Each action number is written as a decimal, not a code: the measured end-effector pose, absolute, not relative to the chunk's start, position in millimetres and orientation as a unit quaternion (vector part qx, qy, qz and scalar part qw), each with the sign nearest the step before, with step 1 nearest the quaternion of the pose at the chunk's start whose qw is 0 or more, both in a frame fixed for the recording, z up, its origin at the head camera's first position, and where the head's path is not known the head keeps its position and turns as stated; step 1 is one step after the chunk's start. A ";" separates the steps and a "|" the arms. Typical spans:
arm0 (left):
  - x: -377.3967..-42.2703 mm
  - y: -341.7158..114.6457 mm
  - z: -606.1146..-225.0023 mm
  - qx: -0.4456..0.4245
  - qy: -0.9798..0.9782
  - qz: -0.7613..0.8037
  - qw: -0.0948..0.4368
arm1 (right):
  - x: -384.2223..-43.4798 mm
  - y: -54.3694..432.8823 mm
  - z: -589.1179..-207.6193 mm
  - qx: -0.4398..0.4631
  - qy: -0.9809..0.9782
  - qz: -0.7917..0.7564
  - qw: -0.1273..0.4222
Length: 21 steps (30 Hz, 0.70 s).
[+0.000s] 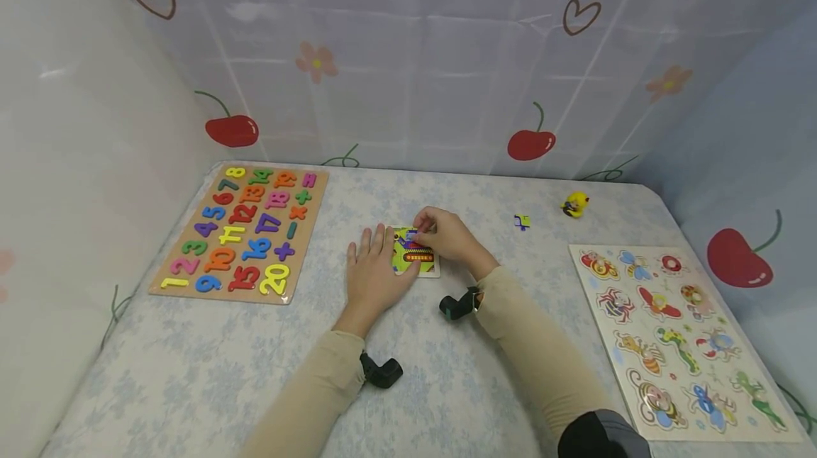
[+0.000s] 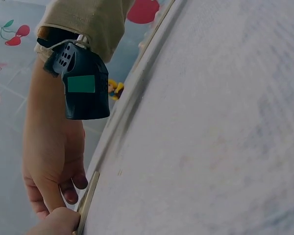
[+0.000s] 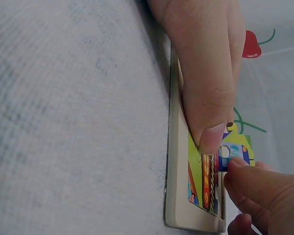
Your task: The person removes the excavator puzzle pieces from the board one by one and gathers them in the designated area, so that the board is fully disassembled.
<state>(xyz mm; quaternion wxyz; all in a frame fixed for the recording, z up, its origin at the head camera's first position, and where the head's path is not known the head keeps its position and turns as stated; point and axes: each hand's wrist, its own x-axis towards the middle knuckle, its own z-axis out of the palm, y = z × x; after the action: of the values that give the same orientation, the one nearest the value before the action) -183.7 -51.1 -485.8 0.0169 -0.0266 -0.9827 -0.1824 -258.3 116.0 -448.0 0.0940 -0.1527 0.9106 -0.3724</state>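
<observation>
Right hand holding a jigsaw piece at the puzzle board

The puzzle board is lying on the table between the number board on the left and the insect board on the right. The left hand is resting at its left side, fingers slightly spread, thumb pressing down. The right hand's fingers are pinching the jigsaw piece. Farther right, a loose piece is lying near a yellow toy.

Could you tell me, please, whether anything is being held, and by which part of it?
The right hand pinches a jigsaw piece by its right edge; the left hand only rests against the puzzle board.
</observation>
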 end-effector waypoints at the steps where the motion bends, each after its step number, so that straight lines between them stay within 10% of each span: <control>1: -183.8 -51.2 -485.9 -0.026 -0.983 -0.182 0.016 | -258.2 116.3 -447.8 -0.153 0.909 -0.375 0.095; 21: -183.9 -51.3 -486.7 -0.026 -0.984 -0.178 0.014 | -257.4 121.0 -450.7 -0.178 0.890 -0.406 0.111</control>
<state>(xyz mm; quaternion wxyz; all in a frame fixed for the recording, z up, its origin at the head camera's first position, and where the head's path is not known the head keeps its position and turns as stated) -183.9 -51.3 -486.7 0.0142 -0.0258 -0.9836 -0.1781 -257.4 121.0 -450.7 0.1107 -0.1775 0.8897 -0.4058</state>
